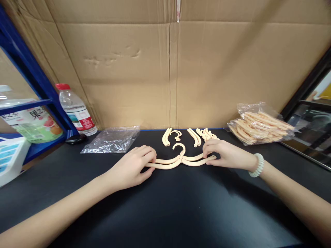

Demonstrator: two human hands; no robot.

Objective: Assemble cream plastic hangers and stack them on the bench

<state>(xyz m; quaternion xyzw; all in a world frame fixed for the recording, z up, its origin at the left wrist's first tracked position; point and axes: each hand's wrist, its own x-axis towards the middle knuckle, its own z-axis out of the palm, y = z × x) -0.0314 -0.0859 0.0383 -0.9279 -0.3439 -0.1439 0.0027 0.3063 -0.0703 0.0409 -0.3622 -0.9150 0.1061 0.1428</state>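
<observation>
The left forearm (77, 201) runs in from the near left corner of the counter (165, 213), the right forearm (292, 196) from the near right corner, both slanting inward toward the far edge. The left grip (134, 166) has its back upward, its fingers (148, 151) bent and aimed at the right edge; its thumb (147, 175) lies toward the near edge, closed up to them. The right grip (224, 154), a little nearer the far edge, mirrors this: fingers curled down, thumb stretched toward the left edge. The two grips stand apart, facing each other.
</observation>
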